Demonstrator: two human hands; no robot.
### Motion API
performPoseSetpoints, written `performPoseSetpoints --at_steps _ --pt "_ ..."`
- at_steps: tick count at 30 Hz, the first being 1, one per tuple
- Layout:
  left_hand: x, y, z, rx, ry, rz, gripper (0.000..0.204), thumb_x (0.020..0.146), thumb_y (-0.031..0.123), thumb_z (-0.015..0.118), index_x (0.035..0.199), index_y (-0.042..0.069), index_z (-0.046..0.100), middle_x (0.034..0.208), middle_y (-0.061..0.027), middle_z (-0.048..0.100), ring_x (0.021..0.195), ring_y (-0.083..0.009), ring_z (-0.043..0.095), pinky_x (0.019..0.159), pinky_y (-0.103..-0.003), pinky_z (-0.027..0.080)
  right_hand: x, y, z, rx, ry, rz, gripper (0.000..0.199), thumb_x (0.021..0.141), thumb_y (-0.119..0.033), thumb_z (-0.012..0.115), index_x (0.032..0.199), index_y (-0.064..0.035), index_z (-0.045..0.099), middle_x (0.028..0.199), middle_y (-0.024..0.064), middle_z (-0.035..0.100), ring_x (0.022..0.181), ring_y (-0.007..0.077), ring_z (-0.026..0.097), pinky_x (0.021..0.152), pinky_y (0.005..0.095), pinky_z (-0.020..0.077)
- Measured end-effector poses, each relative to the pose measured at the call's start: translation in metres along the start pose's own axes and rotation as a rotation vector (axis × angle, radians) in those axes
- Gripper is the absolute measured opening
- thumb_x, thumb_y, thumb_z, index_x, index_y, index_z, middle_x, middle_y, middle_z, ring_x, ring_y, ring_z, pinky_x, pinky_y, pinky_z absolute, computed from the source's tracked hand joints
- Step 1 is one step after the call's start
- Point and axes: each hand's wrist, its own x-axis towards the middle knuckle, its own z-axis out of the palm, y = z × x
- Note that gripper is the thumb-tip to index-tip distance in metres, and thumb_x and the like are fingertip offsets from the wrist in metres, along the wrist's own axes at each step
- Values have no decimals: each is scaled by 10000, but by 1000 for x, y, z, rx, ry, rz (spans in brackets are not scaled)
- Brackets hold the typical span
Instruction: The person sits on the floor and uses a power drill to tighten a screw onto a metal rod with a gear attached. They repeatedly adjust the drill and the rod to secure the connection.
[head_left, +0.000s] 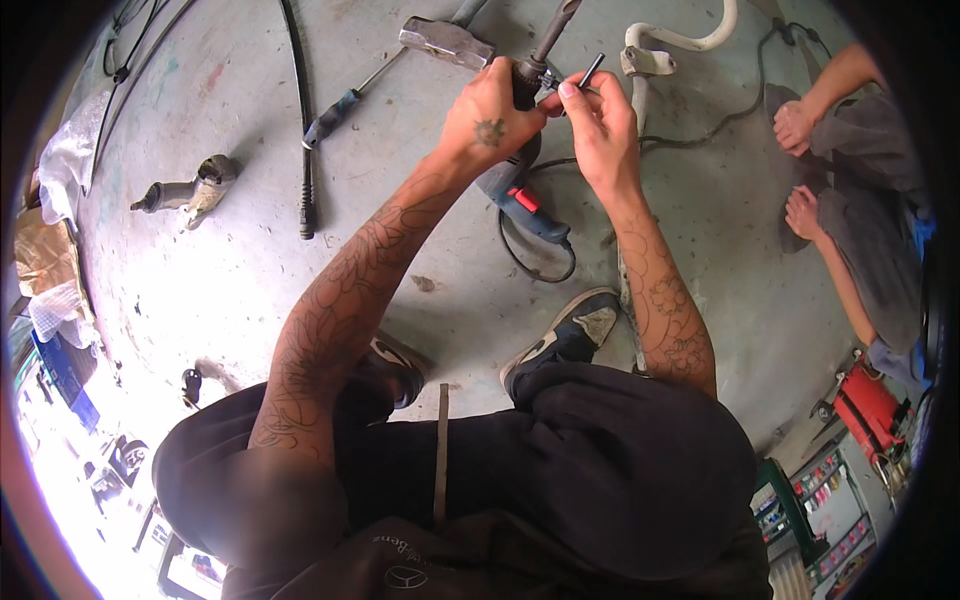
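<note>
Overhead, left hand [492,122] gripping drill [520,190], right hand [598,125] pinching bit [590,70]

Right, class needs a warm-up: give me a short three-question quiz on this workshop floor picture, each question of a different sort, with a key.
1. True or false: the left hand grips the chuck end of the power drill.
2. Multiple choice: what does the right hand pinch in its fingertips? A) a small dark key-like tool at the chuck B) a paintbrush C) a roll of tape
3. Fill in: the heavy tool lying on the concrete floor just beyond the drill, with a metal head, is a ____.

Key: 1 true; 2 A; 3 hammer.
</note>
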Motion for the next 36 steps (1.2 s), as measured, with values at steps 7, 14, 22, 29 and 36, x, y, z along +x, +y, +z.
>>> performPoseSetpoints --at_steps 7,14,22,29,36 --pt "-2 -3 3 48 8 12 466 737 251 742 1063 -22 551 906 -199 679 827 -325 680 749 -412 535 1 -6 0 -492 19 -284 111 957 -114 626 975 -20 571 823 95 708 748 237 693 711 341 519" --pt "-3 -10 3 -23 9 46 445 742 256 729 1053 5 534 915 -208 684 857 -363 686 741 -437 526 2 -4 -4 -793 -29 -617 73 904 -71 646 966 -60 609 843 64 688 800 267 661 728 404 474" --pt "-8 -4 6 -45 -85 -90 469 766 263 710 1082 -1 486 894 -224 689 832 -393 688 735 -458 527 -3 -4 -1 -841 14 -626 115 863 -37 666 949 -66 597 824 56 682 767 275 651 745 397 478" --pt "-15 5 -1 -31 -220 -150 465 753 254 678 1007 -48 433 914 -295 671 868 -463 664 778 -499 522 -1 7 -7 -724 -1 -549 101 883 -45 664 955 -59 594 817 74 679 747 295 640 713 399 493" --pt "-26 33 -11 89 -308 -163 507 749 338 674 995 -43 445 906 -268 688 871 -433 681 802 -480 528 3 2 -32 -391 -181 -211 118 924 -102 687 961 -15 616 855 106 692 790 231 682 736 316 523"
